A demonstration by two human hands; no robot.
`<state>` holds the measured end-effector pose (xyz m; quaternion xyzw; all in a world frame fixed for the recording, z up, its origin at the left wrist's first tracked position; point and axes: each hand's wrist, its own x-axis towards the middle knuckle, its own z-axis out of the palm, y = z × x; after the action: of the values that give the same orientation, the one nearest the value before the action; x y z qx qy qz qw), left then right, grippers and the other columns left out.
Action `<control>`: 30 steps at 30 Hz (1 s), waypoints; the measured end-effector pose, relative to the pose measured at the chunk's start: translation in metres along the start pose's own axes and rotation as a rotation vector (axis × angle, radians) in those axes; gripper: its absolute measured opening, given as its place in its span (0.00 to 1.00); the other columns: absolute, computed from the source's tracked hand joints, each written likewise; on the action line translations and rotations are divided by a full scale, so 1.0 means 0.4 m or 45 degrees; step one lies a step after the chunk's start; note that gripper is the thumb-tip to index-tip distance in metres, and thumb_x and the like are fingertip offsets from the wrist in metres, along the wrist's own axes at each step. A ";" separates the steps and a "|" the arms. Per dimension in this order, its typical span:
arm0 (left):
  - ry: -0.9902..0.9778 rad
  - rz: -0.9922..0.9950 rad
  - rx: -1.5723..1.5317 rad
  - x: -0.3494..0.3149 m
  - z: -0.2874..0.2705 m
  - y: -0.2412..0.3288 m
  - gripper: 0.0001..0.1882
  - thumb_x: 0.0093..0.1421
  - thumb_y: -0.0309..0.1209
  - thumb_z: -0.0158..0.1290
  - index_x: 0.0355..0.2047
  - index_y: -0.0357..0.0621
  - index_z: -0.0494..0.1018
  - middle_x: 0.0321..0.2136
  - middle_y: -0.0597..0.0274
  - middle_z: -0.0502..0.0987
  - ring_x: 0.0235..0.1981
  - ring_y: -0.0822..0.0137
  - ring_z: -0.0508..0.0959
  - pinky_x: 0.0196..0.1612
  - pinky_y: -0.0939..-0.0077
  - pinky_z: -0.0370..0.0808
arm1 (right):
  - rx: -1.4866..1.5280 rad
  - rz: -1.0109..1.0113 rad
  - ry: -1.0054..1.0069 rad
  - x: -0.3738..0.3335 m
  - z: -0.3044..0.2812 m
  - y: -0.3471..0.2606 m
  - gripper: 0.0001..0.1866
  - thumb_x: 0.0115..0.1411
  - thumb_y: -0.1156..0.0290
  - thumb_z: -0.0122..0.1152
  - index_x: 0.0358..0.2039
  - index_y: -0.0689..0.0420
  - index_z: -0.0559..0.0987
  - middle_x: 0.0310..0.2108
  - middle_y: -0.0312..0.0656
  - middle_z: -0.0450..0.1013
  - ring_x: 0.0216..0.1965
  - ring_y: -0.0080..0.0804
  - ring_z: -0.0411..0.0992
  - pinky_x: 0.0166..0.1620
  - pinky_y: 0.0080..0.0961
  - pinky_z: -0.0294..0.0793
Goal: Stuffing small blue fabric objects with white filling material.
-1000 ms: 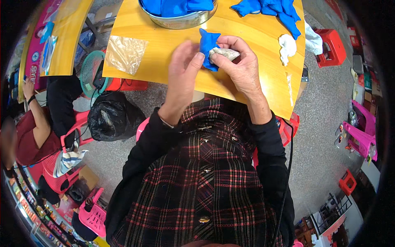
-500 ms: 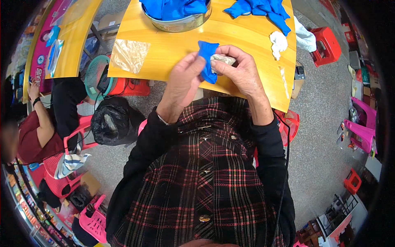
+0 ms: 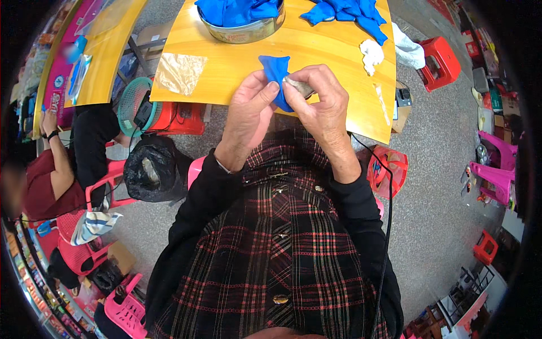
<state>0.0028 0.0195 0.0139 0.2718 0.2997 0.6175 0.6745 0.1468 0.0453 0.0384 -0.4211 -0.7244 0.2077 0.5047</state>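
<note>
Above the front edge of the yellow table (image 3: 220, 56), a small blue cloth piece (image 3: 276, 68) is held upright between my hands. My left hand (image 3: 248, 110) pinches it from the left with thumb and fingers. A pale grey, soft-looking wad (image 3: 303, 87) sits in my right hand (image 3: 324, 104), gripped by thumb and fingertips against the cloth's right side. Whether part of the wad is inside the cloth is hidden. Farther off stands a round tin (image 3: 243, 35) heaped with blue cloth pieces (image 3: 240, 11). Several more blue pieces (image 3: 350, 12) lie at the far right.
A clear plastic bag (image 3: 180, 73) lies flat at the table's left. White fluffy stuffing (image 3: 371, 55) and a thin white strip (image 3: 381, 103) are at its right. A black bin bag (image 3: 152, 169) and red stools (image 3: 440, 63) stand around. Another person (image 3: 51, 181) sits at left.
My right hand has tilted and closed further over the grey wad, hiding more of it. The blue cloth has shifted slightly left. My view has turned a little.
</note>
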 end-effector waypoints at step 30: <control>-0.175 -0.101 0.061 -0.164 0.081 -0.002 0.21 0.66 0.30 0.49 0.57 0.36 0.63 0.53 0.54 0.71 0.52 0.63 0.73 0.56 0.63 0.71 | 0.979 0.469 -0.288 -0.116 -0.132 -0.066 0.20 0.57 0.77 0.62 0.52 0.61 0.75 0.42 0.36 0.77 0.36 0.16 0.72 0.42 0.15 0.72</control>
<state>0.0235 -0.0457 0.0394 0.3174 0.2779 0.5629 0.7108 0.1905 -0.0140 0.0532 -0.2994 -0.5581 0.5934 0.4967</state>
